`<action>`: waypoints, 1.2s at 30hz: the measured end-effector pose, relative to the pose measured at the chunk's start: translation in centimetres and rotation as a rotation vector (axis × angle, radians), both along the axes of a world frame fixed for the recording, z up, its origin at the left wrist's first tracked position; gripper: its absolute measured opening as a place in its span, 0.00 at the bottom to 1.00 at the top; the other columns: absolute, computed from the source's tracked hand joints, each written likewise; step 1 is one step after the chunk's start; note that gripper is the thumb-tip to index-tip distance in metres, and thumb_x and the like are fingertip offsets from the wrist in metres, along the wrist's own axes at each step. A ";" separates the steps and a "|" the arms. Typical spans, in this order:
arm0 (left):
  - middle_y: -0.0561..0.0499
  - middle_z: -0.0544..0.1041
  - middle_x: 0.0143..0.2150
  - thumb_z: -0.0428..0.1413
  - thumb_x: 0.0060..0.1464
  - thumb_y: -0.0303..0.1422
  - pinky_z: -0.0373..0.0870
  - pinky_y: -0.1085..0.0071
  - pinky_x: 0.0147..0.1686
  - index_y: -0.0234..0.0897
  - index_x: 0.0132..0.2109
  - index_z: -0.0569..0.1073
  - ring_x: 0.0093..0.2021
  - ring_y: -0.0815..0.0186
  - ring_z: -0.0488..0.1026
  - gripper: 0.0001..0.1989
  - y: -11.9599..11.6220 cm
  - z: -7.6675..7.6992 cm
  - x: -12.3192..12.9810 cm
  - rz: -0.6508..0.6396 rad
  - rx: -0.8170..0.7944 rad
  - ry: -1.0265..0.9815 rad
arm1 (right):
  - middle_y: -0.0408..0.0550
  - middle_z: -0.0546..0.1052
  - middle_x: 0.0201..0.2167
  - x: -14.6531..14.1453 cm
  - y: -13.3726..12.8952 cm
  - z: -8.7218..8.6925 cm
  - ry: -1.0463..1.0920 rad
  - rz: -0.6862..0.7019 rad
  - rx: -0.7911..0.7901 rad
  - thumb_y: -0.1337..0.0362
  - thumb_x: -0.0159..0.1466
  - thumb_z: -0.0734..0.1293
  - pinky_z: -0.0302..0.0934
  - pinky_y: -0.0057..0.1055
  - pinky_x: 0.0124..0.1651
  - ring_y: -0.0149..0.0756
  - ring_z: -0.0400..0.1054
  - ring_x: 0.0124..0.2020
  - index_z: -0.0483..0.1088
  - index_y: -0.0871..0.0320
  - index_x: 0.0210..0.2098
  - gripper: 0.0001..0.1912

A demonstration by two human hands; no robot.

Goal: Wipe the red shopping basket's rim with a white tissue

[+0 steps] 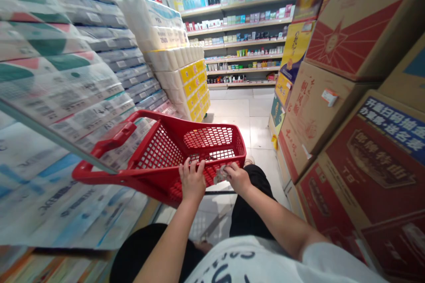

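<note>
A red plastic shopping cart (pixel 159 174) with perforated walls stands sideways in front of me, its handle to the left. My left hand (pixel 193 181) lies over the cart's near rim, with its fingers hooked across the edge. Against the outside of the near wall, further right, my right hand (pixel 238 177) pinches a crumpled greyish cloth (pixel 220 175). A small dark thing lies on the basket floor, too small to make out. The palm side of both hands is hidden.
Packs of tissue paper (pixel 63 75) are piled high along the left. Stacked cardboard cartons (pixel 335 114) line the right side. Further ahead stand bundled paper rolls (pixel 166 57) and wall shelves (pixel 245 44) of small goods. Pale floor tiles (pixel 262 117) run between them.
</note>
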State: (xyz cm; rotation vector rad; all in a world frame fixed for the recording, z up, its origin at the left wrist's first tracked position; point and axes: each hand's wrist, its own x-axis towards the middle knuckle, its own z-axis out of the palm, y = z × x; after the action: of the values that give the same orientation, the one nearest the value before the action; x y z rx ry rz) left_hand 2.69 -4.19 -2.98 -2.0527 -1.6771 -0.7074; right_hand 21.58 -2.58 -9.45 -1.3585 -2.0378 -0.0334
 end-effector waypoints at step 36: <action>0.43 0.68 0.54 0.49 0.53 0.25 0.43 0.44 0.63 0.45 0.56 0.69 0.63 0.49 0.53 0.23 -1.0 -0.3 -0.1 0.021 -0.023 0.040 | 0.44 0.72 0.38 1.6 -1.2 0.2 0.185 -0.177 -0.093 0.67 0.58 0.65 0.54 0.24 0.31 0.31 0.68 0.34 0.70 0.54 0.37 0.06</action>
State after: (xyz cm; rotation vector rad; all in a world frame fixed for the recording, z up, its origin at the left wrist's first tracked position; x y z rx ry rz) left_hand 2.61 -5.23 -3.29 -2.0483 -1.6890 -0.6396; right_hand 23.15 -3.77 -9.21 -1.5373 -1.7818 0.1064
